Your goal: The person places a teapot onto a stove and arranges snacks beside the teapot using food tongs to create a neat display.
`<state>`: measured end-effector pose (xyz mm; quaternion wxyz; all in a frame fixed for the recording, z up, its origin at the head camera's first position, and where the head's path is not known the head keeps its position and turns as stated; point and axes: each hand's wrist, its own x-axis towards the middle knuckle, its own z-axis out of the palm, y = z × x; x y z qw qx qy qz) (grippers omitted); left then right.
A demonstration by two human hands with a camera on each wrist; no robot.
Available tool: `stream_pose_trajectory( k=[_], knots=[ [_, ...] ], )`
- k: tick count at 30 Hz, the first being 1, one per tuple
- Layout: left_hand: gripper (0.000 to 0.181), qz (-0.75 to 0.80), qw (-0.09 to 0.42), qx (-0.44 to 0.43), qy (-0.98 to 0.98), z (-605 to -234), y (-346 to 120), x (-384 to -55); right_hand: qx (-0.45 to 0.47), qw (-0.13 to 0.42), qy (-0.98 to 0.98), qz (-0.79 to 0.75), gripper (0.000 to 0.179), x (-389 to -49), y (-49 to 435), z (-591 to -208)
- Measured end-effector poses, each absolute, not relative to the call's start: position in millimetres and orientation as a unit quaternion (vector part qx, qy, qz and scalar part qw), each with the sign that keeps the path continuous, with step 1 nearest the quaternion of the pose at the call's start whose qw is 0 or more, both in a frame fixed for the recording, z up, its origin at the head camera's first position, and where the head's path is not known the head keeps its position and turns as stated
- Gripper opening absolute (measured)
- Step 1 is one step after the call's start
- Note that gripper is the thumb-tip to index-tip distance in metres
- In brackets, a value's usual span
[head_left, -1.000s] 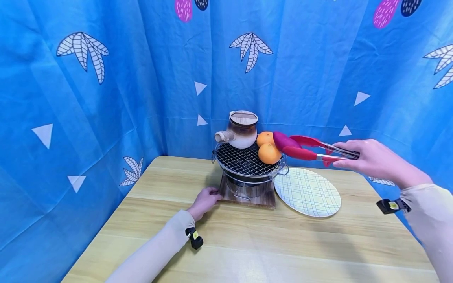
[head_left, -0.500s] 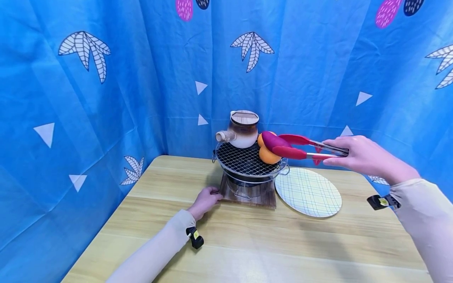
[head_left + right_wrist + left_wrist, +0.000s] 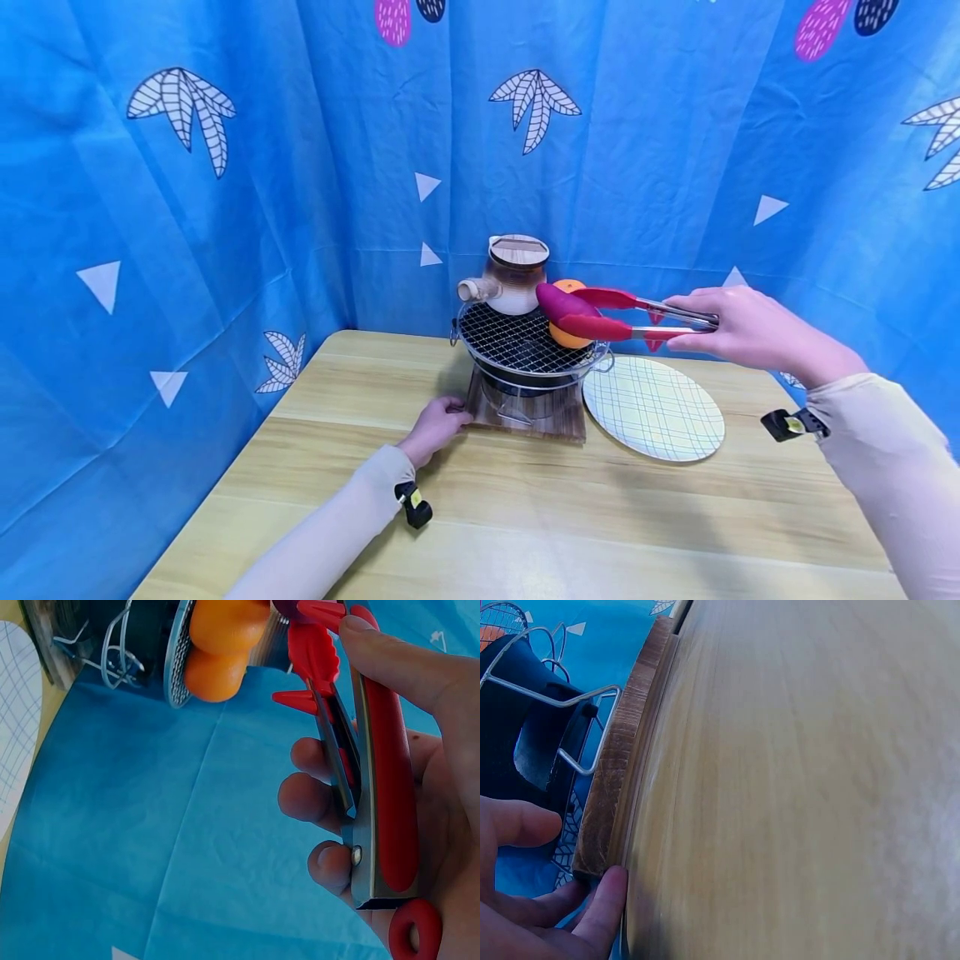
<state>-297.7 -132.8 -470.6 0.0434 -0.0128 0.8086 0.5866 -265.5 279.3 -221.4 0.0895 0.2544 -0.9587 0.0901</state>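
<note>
My right hand (image 3: 757,329) grips red-tipped kitchen tongs (image 3: 675,332), which hold a purple sweet potato (image 3: 562,304) above a round wire grill (image 3: 513,342). In the head view the sweet potato overlaps two oranges (image 3: 572,337), which sit on the mesh's right side. Beneath the grill is a dark wooden base board (image 3: 558,427). My left hand (image 3: 437,427) holds the board's front left corner, one fingertip (image 3: 613,885) right at its lower edge and another finger (image 3: 529,825) raised over it.
A small brown-and-white teapot (image 3: 517,287) with a side handle and wooden lid stands at the back of the grill. To the grill's right, a checked oval plate (image 3: 660,408) lies on the wooden table (image 3: 480,517). Blue curtains (image 3: 637,167) hang behind and beside the table.
My right hand has moved left with the tongs, carrying the sweet potato across the front of the oranges toward the middle of the grill. My left hand stays in place at the base board.
</note>
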Motion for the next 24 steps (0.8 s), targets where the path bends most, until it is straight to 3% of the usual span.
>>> stream_pose_trajectory(
  k=[24],
  knots=[
    [0.045, 0.581, 0.047, -0.015, 0.813, -469, -132, -295, 0.31, 0.08, -0.944, 0.079, 0.071, -277, 237, -226]
  ],
)
